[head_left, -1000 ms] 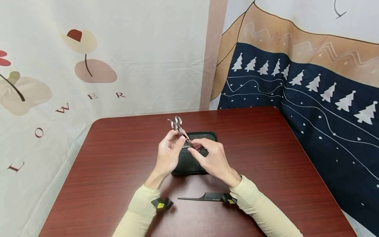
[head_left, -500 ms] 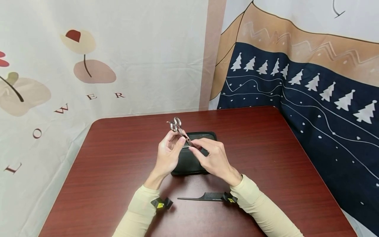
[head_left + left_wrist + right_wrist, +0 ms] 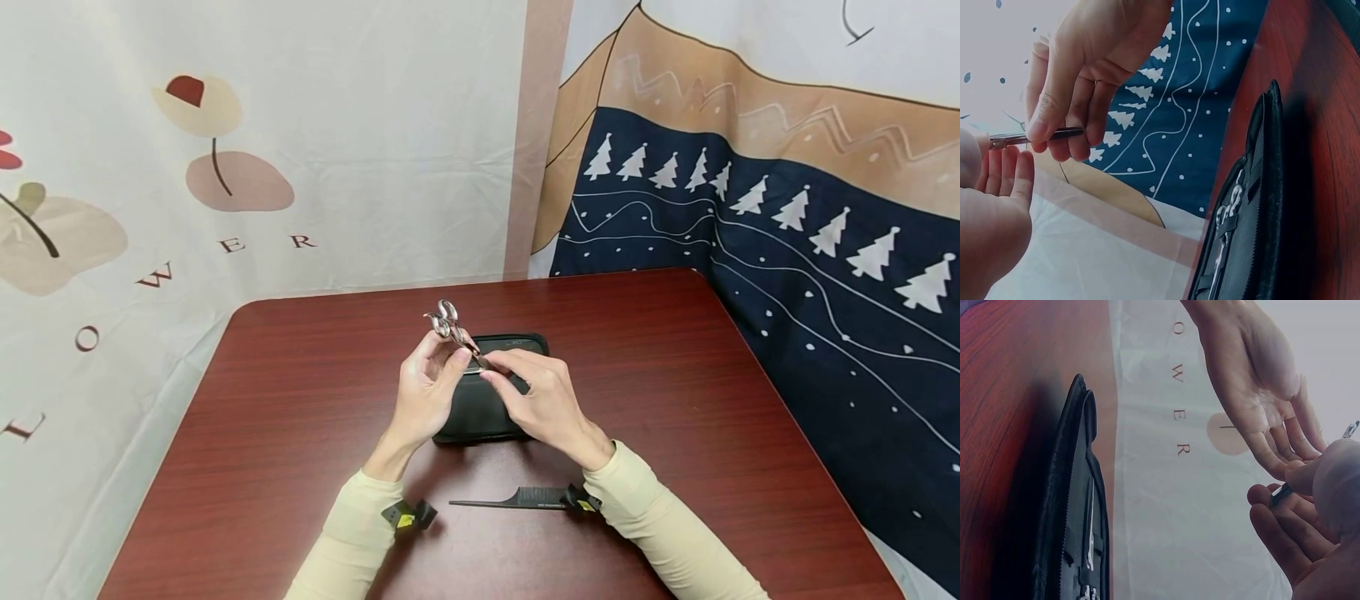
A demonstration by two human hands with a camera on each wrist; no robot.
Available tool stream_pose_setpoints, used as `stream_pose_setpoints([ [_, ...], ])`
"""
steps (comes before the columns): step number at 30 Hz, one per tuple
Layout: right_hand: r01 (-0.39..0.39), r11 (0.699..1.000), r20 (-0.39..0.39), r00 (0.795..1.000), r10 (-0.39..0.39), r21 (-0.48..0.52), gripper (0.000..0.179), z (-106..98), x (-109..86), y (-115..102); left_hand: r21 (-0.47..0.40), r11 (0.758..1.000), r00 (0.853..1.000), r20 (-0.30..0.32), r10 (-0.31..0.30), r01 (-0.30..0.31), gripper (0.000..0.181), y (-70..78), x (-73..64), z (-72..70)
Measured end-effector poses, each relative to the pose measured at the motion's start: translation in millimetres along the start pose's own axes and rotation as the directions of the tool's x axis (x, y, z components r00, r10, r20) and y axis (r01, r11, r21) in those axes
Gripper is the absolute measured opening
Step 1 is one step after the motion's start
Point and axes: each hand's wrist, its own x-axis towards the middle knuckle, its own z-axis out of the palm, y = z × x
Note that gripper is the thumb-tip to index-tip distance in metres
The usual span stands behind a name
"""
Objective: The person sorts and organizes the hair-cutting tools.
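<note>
Metal scissors [image 3: 447, 319] are held above the black zip case [image 3: 480, 410], their finger rings pointing up and away to the left. My left hand [image 3: 426, 390] grips them near the middle, between thumb and fingers. My right hand [image 3: 546, 398] pinches the blades between thumb and fingertips. In the right wrist view the blade tip [image 3: 1280, 494] shows fine teeth-like ridges; the fingers hide the rest of the blades. The case lies open, and in the left wrist view a second pair of scissors [image 3: 1227, 215] sits strapped inside it.
A black rat-tail comb [image 3: 532, 499] lies on the reddish-brown table [image 3: 315, 400], nearer me than the case. Its right end is hidden by the right wrist camera [image 3: 581, 502]. Printed cloths [image 3: 405, 142] hang behind the table and to its right.
The scissors' finger rings have dipped slightly. My right hand's thumb has shifted a little along the blades. Both hands otherwise stay in place, and the case and comb have not moved.
</note>
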Motion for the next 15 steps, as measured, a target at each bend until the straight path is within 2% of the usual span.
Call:
stream_pose_setpoints([
  [8, 0.016, 1.000, 0.000, 1.000, -0.016, -0.018, 0.022, -0.4, -0.5, 1.7, 0.000, 1.000, 1.000, -0.001, 0.011, -0.011, 0.021, 0.6, 0.1, 0.6],
  [15, 0.031, 0.999, -0.004, 1.000, -0.031, -0.021, 0.023, -2.1, -0.7, 3.4, 0.003, 1.000, 0.999, 0.029, 0.022, -0.022, 0.026, 2.0, 0.7, -1.6],
])
